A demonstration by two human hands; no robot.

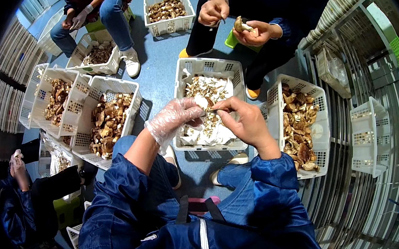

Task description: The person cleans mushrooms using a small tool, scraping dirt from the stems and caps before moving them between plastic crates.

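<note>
My left hand (174, 119), in a clear plastic glove, holds a mushroom (203, 102) with a pale stem and brown cap. Bare, my right hand (245, 121) pinches at the mushroom's side; a small dark bit shows at its fingertips, too small to name. Both hands are above a white perforated crate (237, 73) lined with white material. Pale mushroom trimmings (210, 86) lie in it, partly hidden by my hands.
At right stands a crate of brown mushrooms (300, 129); more mushroom crates (110, 118) stand at left. Across from me a co-worker's hand (258, 33) holds a mushroom. Two other people sit at left. Metal racks (342, 159) line the right side.
</note>
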